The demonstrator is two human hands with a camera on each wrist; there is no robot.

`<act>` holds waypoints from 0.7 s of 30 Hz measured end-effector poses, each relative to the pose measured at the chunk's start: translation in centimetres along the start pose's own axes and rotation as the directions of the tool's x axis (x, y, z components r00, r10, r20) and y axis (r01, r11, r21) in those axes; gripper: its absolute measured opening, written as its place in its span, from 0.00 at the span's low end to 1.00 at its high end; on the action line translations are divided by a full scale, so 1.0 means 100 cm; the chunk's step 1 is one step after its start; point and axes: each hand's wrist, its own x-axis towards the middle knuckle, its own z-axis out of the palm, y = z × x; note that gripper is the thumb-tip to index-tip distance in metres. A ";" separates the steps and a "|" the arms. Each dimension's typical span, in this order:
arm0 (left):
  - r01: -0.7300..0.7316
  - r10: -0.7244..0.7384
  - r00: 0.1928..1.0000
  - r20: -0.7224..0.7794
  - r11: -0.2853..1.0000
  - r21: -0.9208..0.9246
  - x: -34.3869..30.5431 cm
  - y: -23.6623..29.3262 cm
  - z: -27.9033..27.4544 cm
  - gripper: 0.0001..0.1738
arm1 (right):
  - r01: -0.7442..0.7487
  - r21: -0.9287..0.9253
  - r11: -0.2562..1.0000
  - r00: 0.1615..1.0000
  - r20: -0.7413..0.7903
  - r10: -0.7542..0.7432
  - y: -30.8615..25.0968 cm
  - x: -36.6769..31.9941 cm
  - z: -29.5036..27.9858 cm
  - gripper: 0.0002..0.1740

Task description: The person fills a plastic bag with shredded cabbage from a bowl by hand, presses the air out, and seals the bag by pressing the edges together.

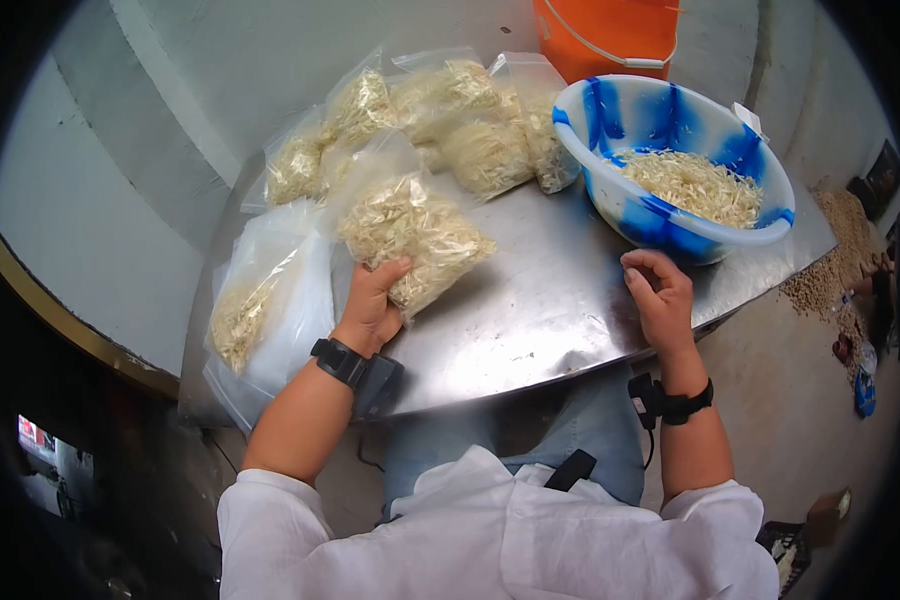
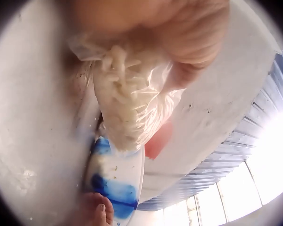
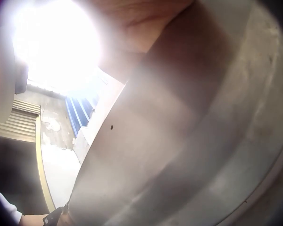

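Note:
The left hand (image 1: 372, 302) grips the lower left side of a clear plastic bag (image 1: 415, 235) filled with pale shreds, thumb on its front. From the left wrist view, the same bag (image 2: 127, 99) hangs from the hand (image 2: 179, 33). Over the metal table's front right part, the right hand (image 1: 662, 300) holds nothing visible, its fingers loosely bent, just below a blue and white basin (image 1: 650, 222). Pale shreds (image 1: 692, 186) lie in that basin. Only part of the right hand (image 3: 141, 28) shows in the right wrist view.
Several filled bags (image 1: 485, 155) stand along the back of the metal table (image 1: 530, 300). A stack of flat plastic bags (image 1: 305, 290), with a partly filled bag (image 1: 242, 318) on it, lies at the left. An orange bucket (image 1: 610, 35) is behind the basin.

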 end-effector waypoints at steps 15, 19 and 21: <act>-0.386 0.349 0.922 0.169 0.788 0.479 0.092 0.066 0.090 0.25 | 0.118 -0.032 0.992 0.993 -0.002 -0.118 -0.005 0.001 -0.001 0.09; -0.319 0.260 0.947 0.187 0.808 0.495 0.160 0.080 0.121 0.28 | 0.106 -0.048 0.993 0.994 0.015 -0.106 -0.008 0.002 -0.004 0.09; -0.191 0.140 0.981 0.137 0.841 0.506 0.193 0.077 0.125 0.33 | 0.105 -0.045 0.993 0.994 0.014 -0.104 -0.008 0.002 -0.005 0.09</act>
